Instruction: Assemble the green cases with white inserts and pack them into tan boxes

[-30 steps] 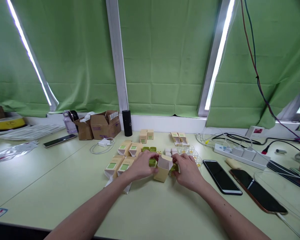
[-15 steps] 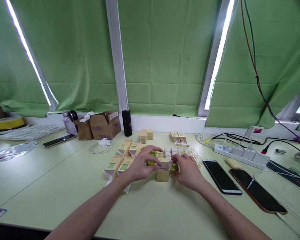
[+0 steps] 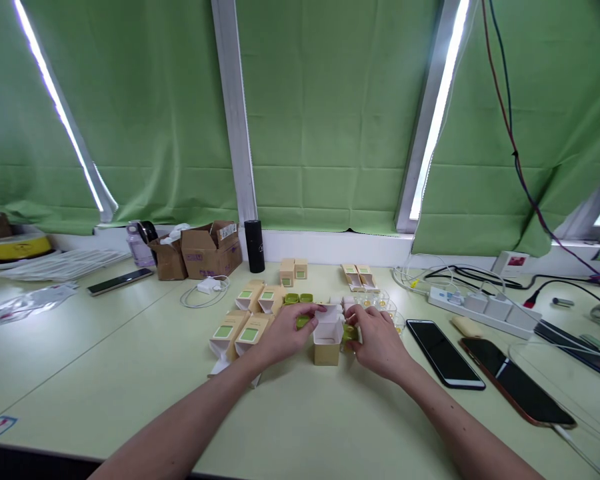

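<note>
Though it tilted before, the open box (image 3: 327, 353) stands upright.

So there's a pale table (image 3: 130, 407) under both hands, and beyond them green curtains (image 3: 330, 133) hang over the windows. Bright daylight slips through narrow gaps.

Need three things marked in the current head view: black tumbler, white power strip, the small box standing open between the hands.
Black tumbler (image 3: 255, 247): head view, middle of its side.
White power strip (image 3: 450, 302): head view, left part of its top.
Small open box (image 3: 326, 355): head view, its front wall.
</note>
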A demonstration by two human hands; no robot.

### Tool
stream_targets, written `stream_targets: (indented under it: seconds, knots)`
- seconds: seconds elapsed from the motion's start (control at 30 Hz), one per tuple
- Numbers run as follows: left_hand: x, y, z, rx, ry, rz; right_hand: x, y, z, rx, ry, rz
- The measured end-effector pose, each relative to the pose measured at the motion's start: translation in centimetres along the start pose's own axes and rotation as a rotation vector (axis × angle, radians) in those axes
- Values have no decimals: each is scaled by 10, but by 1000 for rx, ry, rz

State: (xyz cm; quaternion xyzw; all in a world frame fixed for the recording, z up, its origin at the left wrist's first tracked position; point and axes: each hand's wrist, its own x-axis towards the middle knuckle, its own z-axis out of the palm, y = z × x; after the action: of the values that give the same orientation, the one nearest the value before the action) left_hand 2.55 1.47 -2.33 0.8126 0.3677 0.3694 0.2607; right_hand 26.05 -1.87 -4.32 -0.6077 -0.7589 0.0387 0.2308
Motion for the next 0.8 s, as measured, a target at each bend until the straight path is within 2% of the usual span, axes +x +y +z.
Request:
stream_targets:
  seconds: [0.1, 0.23, 0.37, 0.43, 0.5, 0.6, 0.7, 0.8]
  knots:
    - [0, -2, 0, -42, 7, -16, 2, 4, -2, 39, 49, 18]
    - [-1, -6, 1, -74, -2, -40, 6, 12, -7, 145, 215, 31]
    - [-2, -9, 3, -115, -20, -61, 7, 13, -15, 409, 466, 10]
    - [-3, -7, 4, -122, -27, -68, 6, 9, -17, 583, 549, -22]
    - [-4, -5, 4, -119, -39, -77, 3, 3, -16, 752, 558, -73]
    - [-4, -1, 5, -95, -60, -98, -2, -6, -9, 923, 463, -142]
    - [-3, 0, 6, -64, -66, -105, -6, -11, -1, 944, 375, -169]
    - [-3, -2, 7, -58, -65, -97, -7, -11, 4, 917, 352, -175]
